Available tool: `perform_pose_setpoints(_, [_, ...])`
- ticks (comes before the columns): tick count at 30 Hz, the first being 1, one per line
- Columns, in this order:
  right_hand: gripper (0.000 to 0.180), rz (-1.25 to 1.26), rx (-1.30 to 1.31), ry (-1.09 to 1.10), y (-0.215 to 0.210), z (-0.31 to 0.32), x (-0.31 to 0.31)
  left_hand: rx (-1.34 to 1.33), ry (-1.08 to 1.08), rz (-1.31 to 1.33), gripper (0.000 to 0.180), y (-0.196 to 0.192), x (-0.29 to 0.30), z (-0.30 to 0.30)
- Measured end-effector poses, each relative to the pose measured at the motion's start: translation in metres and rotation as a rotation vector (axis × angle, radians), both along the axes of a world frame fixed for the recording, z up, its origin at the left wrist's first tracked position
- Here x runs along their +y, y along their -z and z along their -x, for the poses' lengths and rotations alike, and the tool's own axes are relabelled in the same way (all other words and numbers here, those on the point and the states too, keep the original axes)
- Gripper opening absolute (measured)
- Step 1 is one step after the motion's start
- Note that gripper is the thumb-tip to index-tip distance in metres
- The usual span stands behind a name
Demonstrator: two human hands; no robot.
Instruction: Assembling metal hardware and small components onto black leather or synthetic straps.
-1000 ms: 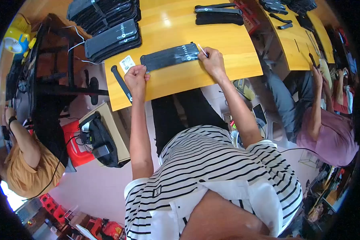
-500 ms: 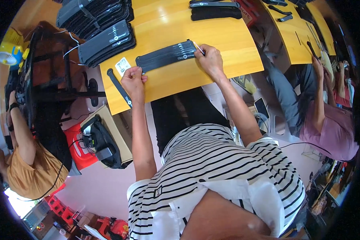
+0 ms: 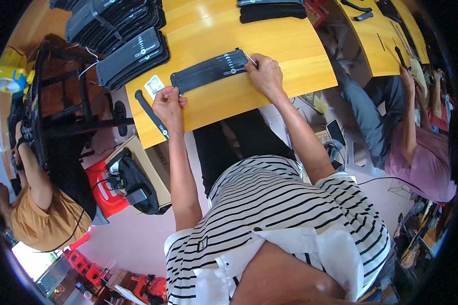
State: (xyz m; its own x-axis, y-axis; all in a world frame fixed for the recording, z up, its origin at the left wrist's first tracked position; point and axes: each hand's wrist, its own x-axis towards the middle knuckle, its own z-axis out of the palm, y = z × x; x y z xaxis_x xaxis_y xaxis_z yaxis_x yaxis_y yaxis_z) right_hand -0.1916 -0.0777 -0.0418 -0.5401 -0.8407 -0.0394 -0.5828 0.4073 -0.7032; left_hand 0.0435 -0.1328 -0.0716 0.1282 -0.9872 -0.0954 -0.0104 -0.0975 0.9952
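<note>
A wide black strap (image 3: 208, 70) with white print near its right end lies across the yellow table in front of me. My left hand (image 3: 169, 108) is closed, its thumb and forefinger pinched at the strap's lower left corner. At the other end my right hand (image 3: 265, 77) is closed round a thin pale tool (image 3: 251, 59) with a dark part; its tip is by the strap's right edge. The exact kind of tool is hidden by the fingers. A white printed label (image 3: 154, 85) lies just beyond my left hand, and a narrow black strap (image 3: 150, 114) lies left of it.
Stacked black straps (image 3: 132, 57) stand on the far left of the yellow table (image 3: 208, 109), with more straps (image 3: 273, 12) at its far edge. A dark bag (image 3: 132, 183) sits below left. Co-workers sit at the left (image 3: 46, 218) and right (image 3: 417, 157).
The view has shifted slightly. Both hands keep nearly the same places at the two ends of the strap, the right one moving very little.
</note>
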Motion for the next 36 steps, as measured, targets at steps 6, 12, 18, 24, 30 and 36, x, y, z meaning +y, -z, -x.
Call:
perform_pose_setpoints(6, [0.016, -0.018, 0.018, 0.019, 0.000, 0.000, -0.001, 0.024, -0.006, -0.012, 0.007, 0.002, -0.001, 0.001])
perform_pose_setpoints(12, [0.015, -0.018, 0.029, 0.021, 0.003, 0.000, -0.002, -0.016, -0.016, 0.007, 0.007, 0.000, 0.000, 0.002])
perform_pose_setpoints(18, [0.014, 0.006, 0.037, 0.011, 0.002, -0.002, 0.000, -0.023, -0.022, 0.013, 0.007, 0.004, -0.001, 0.000])
perform_pose_setpoints(24, [0.014, 0.001, 0.046, 0.014, -0.001, -0.003, 0.000, -0.035, -0.033, -0.005, 0.007, 0.000, -0.001, 0.002])
perform_pose_setpoints(30, [0.015, 0.009, 0.053, 0.012, -0.001, -0.002, -0.001, -0.088, -0.041, -0.009, 0.007, -0.003, -0.001, 0.005])
perform_pose_setpoints(36, [0.015, 0.019, 0.064, 0.005, 0.000, -0.002, -0.001, -0.080, -0.020, 0.005, 0.008, -0.004, 0.000, 0.005])
